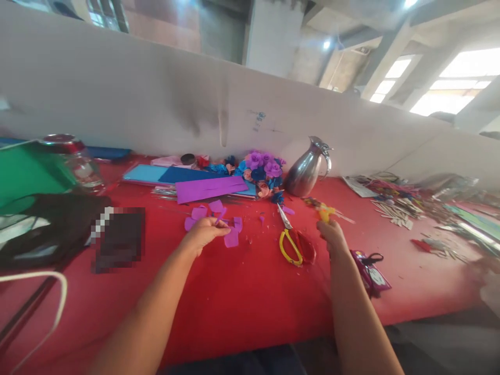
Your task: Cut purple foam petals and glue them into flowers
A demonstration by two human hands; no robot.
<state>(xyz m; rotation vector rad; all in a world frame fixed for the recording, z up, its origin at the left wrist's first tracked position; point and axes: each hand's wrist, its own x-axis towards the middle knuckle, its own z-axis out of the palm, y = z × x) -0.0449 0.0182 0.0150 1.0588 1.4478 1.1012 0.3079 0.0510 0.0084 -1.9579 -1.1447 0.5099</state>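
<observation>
My left hand [207,233] is closed, pinching a small purple paper piece over the red table [242,297]. Several cut purple petals [231,237] lie around its fingertips. My right hand [331,233] reaches forward on the other side, its fingers at a small yellow item [326,212]; whether it grips the item is hard to make out. Between the hands lie scissors [291,247] with yellow and red handles, their blades pointing away from me. Beyond the petals, purple paper strips [211,189] rest on blue sheets [146,173].
Paper flowers [265,165] and a metal jug [308,167] stand at the back. A glass jar [84,169], dark bag [42,229] and green board [31,174] are left. Wooden sticks [394,212] and a purple packet [371,273] lie right. Someone's hand [491,291] shows at the right edge.
</observation>
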